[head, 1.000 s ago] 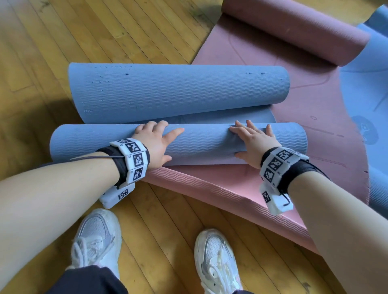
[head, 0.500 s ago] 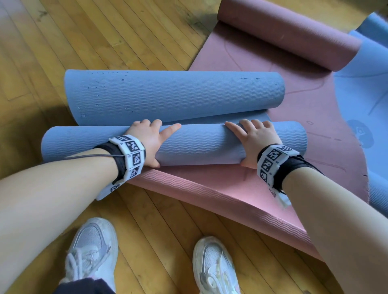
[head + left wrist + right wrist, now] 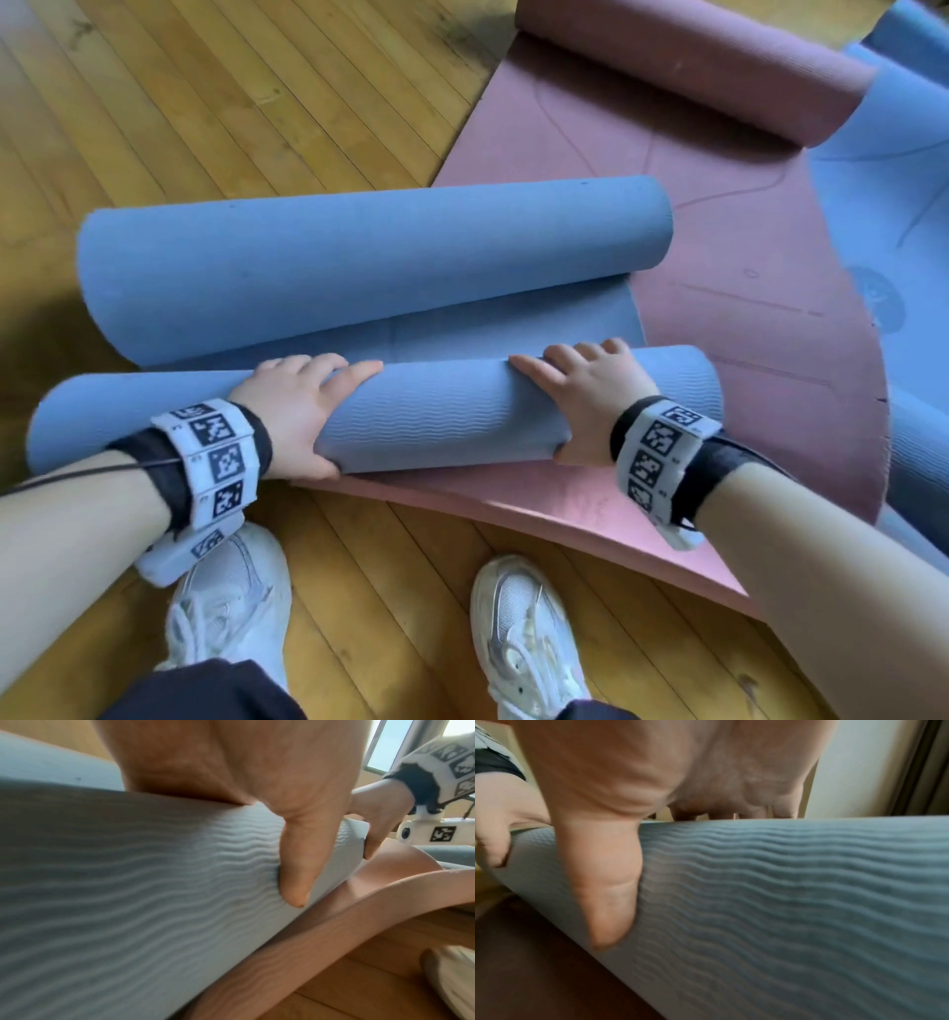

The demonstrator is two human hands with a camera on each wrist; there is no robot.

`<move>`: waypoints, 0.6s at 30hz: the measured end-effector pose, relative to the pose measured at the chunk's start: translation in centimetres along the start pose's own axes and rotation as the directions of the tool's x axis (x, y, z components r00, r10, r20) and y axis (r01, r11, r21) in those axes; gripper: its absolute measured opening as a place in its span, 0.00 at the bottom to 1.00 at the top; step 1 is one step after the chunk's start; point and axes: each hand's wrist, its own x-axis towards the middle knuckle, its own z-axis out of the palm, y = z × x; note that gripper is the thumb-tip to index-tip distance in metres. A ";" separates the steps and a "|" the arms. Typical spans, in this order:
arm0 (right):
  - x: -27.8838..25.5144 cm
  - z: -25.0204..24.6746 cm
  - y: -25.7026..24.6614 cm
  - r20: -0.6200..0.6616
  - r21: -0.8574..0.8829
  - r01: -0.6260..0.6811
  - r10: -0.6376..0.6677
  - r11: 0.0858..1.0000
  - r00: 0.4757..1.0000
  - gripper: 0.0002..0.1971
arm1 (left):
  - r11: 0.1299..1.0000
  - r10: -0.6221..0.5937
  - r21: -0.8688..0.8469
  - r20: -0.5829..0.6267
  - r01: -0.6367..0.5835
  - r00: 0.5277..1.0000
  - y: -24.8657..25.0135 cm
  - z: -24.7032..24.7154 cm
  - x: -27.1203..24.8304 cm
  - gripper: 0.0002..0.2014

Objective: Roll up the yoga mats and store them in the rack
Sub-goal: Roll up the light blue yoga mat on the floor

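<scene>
Where the hands meet the mat: both grip the near roll of the blue yoga mat (image 3: 436,416), which lies crosswise just in front of the person's white sneakers (image 3: 529,642).
Left hand (image 3: 292,406): fingers curled over the top of the roll, thumb tucked under its near side, so the hand is clamped around it.
Right hand (image 3: 590,395): the same hold further right, fingers over the top and thumb pressed into the near face.
Blue mat shape: rolled from both ends; the thicker far roll (image 3: 369,257) lies parallel to the near one, with a narrow flat strip (image 3: 462,324) between them.
Edges: the near roll's right end rests on the pink yoga mat (image 3: 719,334), and its left end reaches over the wooden floor (image 3: 205,103).
Pink mat: partly unrolled, its own roll (image 3: 693,67) at the far right, its near edge lifted off the floor in a curve just right of the sneakers.
Second blue mat (image 3: 898,231): flat along the right edge of the floor, partly under the pink one.
Open room: bare floor to the left and beyond the far roll.
Left wrist view only: the thumb (image 3: 303,866) dents the wavy ribbed surface, with the right hand and its wristband camera (image 3: 424,833) beyond and a window behind.
Right wrist view only: the right thumb (image 3: 603,892) lies flat down the ribbing, with a pale wall and a curtain behind.
</scene>
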 end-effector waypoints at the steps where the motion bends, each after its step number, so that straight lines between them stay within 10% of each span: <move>1: 0.4 0.4 -0.1 0.024 0.015 0.001 -0.001 1.000 1.000 0.54 | 1.000 -0.004 -0.002 0.029 0.004 1.000 0.1 0.6 0.2 0.58; 18: 0.6 1.3 0.3 -0.016 0.272 -0.060 0.066 0.960 0.998 0.46 | 0.964 -0.202 -0.144 0.154 0.224 0.967 0.1 -0.4 3.5 0.53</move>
